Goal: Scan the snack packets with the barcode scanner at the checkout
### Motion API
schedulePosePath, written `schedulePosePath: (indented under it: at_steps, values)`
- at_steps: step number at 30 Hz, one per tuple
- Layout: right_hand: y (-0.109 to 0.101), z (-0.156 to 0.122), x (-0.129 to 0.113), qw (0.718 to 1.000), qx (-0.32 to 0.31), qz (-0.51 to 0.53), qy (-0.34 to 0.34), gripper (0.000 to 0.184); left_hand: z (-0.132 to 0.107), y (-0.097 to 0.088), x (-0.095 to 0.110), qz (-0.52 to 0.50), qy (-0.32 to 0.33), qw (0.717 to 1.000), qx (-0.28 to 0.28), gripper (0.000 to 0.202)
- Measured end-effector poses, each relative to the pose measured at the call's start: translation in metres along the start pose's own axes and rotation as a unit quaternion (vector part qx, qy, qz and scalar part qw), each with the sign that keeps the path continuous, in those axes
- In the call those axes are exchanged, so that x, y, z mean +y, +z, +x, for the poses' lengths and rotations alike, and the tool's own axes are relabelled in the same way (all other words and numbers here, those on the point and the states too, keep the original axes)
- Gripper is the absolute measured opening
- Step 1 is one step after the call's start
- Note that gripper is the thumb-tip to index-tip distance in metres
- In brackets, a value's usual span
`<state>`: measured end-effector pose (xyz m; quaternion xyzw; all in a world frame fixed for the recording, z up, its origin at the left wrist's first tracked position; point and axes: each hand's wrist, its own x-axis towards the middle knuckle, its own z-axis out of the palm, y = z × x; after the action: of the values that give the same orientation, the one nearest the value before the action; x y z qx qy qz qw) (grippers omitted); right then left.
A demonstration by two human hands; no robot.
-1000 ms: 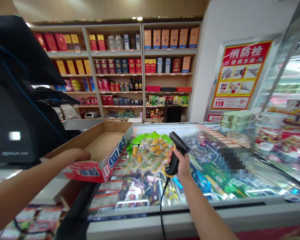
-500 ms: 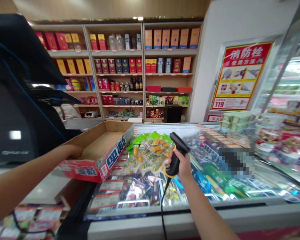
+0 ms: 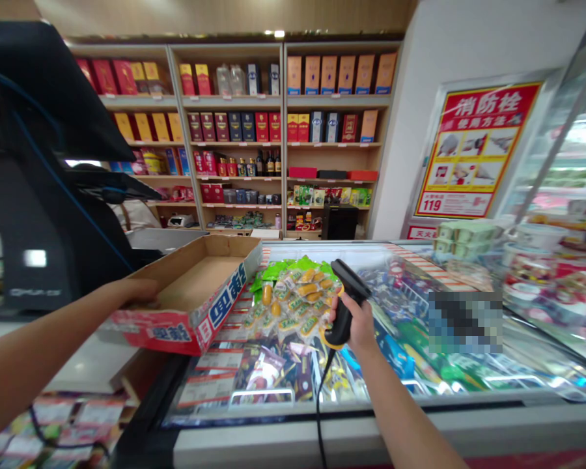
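Scanner point(image 3: 342, 318), black and corded, is just right of the frame's centre, gripped by the fingers of the right hand point(image 3: 361, 322) beside clear packs point(image 3: 293, 306). At left, the left hand point(image 3: 144, 291) is at the open cardboard box point(image 3: 227, 298); whether its fingers grip it, I cannot tell.

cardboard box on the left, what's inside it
Inside the cardboard box, the brown bottom shows, with the left hand partly over it. That hand and the front wall cover the nearest part.
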<state>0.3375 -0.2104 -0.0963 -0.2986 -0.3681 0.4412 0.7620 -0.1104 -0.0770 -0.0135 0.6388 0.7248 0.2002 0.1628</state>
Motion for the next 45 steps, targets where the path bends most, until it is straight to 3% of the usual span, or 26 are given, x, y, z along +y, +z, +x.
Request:
schedulePosePath:
  at_steps: [3, 5, 10, 12, 14, 17, 19, 22, 25, 30, 35, 40, 45]
  values:
    - [0.000, 0.000, 0.000, 1.000, 0.000, -0.004, 0.001, 0.029, 0.000, 0.000, -0.007, 0.068, -0.012, 0.995, -0.074, 0.020]
    - [0.000, 0.000, 0.000, 1.000, 0.000, -0.005, 0.001, 0.029, 0.001, -0.001, -0.008, 0.099, 0.006, 0.991, -0.094, 0.018]
    - [0.002, -0.001, -0.002, 1.000, -0.004, 0.006, 0.014, 0.030, 0.000, -0.008, 0.002, 0.074, 0.014, 0.997, 0.029, 0.016]
    - [0.003, -0.002, -0.002, 1.000, -0.003, 0.007, 0.016, 0.031, -0.001, -0.016, 0.013, -0.001, 0.000, 0.999, 0.054, 0.015]
    - [0.003, -0.002, -0.002, 1.000, -0.002, 0.005, 0.015, 0.030, -0.005, -0.025, 0.030, -0.136, -0.023, 0.990, 0.026, 0.008]
    - [0.003, -0.002, -0.002, 1.000, -0.008, 0.001, 0.011, 0.029, -0.018, -0.035, 0.067, -0.350, -0.044, 0.934, -0.062, 0.009]
    - [0.003, -0.002, -0.001, 1.000, -0.014, -0.001, 0.009, 0.028, -0.031, -0.033, 0.096, -0.419, -0.030, 0.902, -0.098, 0.014]
    - [0.002, -0.002, -0.001, 1.000, -0.016, -0.004, 0.009, 0.028, -0.054, -0.014, 0.135, -0.462, 0.033, 0.871, -0.168, 0.013]
    - [0.003, -0.002, -0.002, 1.000, -0.009, -0.009, 0.009, 0.029, -0.076, 0.023, 0.163, -0.513, 0.130, 0.823, -0.207, 0.015]
    - [0.004, -0.005, -0.003, 0.999, -0.020, -0.019, 0.018, 0.030, -0.090, 0.100, 0.184, -0.577, 0.197, 0.776, -0.160, 0.033]
    - [0.005, -0.009, -0.004, 0.994, -0.086, -0.026, 0.058, 0.029, -0.085, 0.158, 0.180, -0.598, 0.213, 0.765, -0.111, 0.046]
    - [0.007, -0.013, -0.006, 0.973, -0.182, -0.065, 0.128, 0.031, -0.079, 0.180, 0.166, -0.566, 0.248, 0.782, -0.076, 0.049]
    - [0.011, -0.015, -0.007, 0.961, -0.208, -0.114, 0.139, 0.030, -0.077, 0.186, 0.163, -0.547, 0.275, 0.790, -0.027, 0.045]
